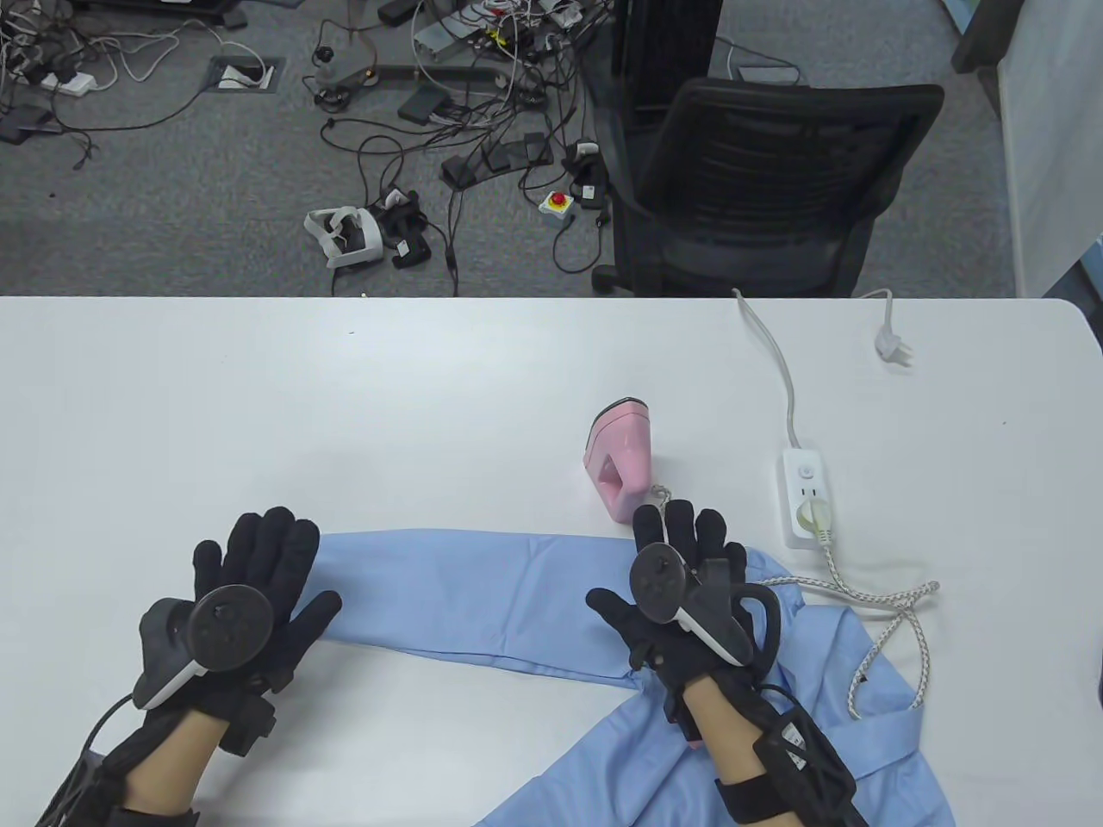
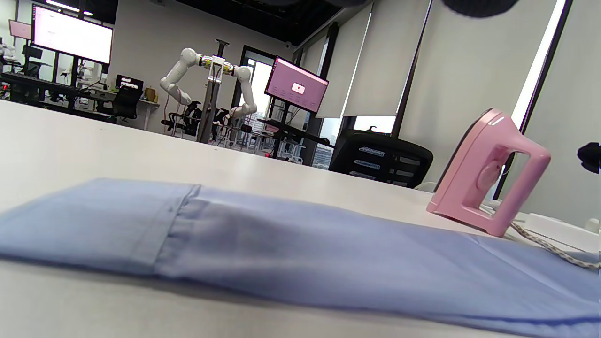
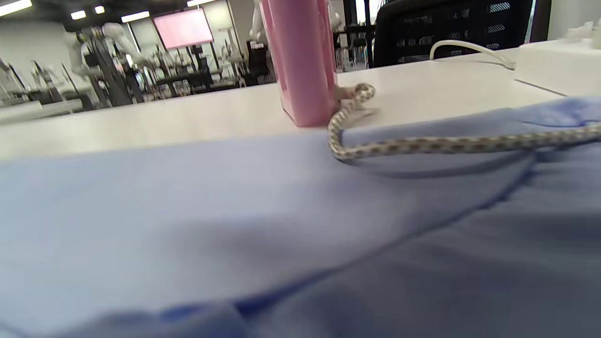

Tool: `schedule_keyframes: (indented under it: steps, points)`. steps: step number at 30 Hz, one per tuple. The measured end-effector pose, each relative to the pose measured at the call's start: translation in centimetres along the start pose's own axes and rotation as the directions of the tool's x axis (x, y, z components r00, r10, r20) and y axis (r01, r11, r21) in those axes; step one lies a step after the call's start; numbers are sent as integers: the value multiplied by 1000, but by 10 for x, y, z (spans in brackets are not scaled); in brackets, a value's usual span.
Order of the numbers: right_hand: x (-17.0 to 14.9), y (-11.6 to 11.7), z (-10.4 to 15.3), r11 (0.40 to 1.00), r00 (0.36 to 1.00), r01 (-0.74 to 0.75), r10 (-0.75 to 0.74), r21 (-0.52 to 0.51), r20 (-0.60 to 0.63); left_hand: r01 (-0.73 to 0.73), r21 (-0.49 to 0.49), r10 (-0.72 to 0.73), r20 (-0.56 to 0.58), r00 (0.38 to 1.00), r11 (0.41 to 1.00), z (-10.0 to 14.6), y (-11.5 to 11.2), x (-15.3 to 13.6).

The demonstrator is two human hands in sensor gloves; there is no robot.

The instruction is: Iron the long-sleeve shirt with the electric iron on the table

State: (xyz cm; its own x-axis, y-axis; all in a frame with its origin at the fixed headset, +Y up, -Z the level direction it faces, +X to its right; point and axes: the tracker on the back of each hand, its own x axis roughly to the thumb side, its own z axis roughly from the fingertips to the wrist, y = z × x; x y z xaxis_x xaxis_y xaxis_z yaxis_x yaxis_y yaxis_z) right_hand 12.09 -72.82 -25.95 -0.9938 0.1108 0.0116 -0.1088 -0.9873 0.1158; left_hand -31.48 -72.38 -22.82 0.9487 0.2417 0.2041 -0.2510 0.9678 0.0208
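A: At 6 o'clock on the table (image 1: 345,388), blue shirt (image 1: 534,594) sleeve laid flat; left hand (image 1: 250,586) and right hand (image 1: 681,577) flat, grasping nothing.
B: Ironing?
A: Not started. Pink iron (image 1: 619,457) upright at 12 of the right hand, untouched.

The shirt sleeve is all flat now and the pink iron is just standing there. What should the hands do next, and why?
Probably the right hand should reach forward and grip the pink iron by its handle. The sleeve lies flat with both hands open on it, and the iron stands untouched just beyond the right fingers.
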Motion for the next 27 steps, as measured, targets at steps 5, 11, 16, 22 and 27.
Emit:
schedule_keyframes:
  steps: [5, 11, 16, 22, 27]
  points:
    - [-11, 1, 3, 997, 998, 57, -56, -43, 8, 48, 13, -49, 11, 999, 999, 1, 1, 4]
    - [-10, 8, 4, 996, 996, 89, -89, -25, 3, 40, 2, -40, 22, 999, 999, 2, 1, 7]
    - [-9, 5, 7, 995, 996, 92, -91, -39, 18, 41, 15, -41, 33, 999, 999, 3, 1, 8]
    - [-13, 0, 11, 989, 990, 140, -139, -44, 18, 50, -27, -49, 28, 998, 998, 1, -6, 8]
    - [-11, 3, 11, 988, 988, 151, -151, -23, 24, 29, -40, -29, 18, 999, 999, 1, -7, 7]
